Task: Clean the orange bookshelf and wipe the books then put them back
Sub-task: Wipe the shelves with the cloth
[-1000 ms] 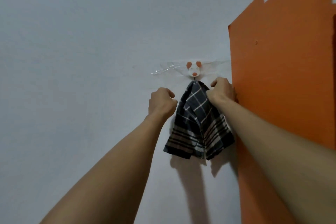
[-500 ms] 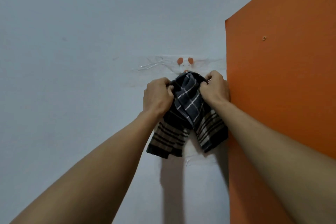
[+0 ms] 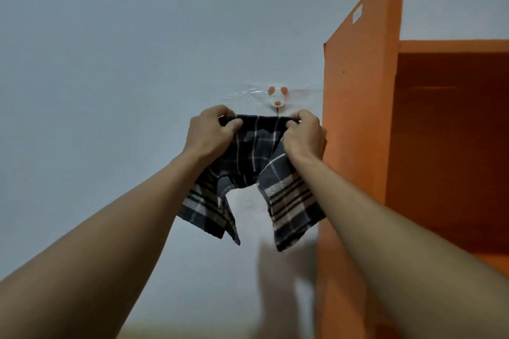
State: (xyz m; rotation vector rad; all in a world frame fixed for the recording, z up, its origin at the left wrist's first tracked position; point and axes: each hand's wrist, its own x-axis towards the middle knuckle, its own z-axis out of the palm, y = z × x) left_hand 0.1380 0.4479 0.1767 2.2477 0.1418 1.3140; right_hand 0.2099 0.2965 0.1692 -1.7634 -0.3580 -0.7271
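Observation:
A dark checked cloth [image 3: 254, 157] with pale stripes hangs stretched between both hands in front of the wall. My left hand [image 3: 210, 132] grips its top left edge and my right hand [image 3: 304, 136] grips its top right edge. Its two lower ends droop beneath my wrists. The cloth sits just below a small white and orange mouse-shaped wall hook [image 3: 277, 98]. The orange bookshelf [image 3: 358, 107] stands at the right, its side panel facing me and an inner compartment [image 3: 451, 146] open. No books are in view.
A pale grey wall [image 3: 124, 63] fills the left and middle. Clear tape [image 3: 245, 92] holds the hook to it. The bookshelf side panel carries a small white label [image 3: 357, 14] near its top.
The cloth hung bunched from the hook with only my right hand at it. My left hand took hold too, and both hands have spread it apart below the hook. The view shifted right, showing the shelf's inside.

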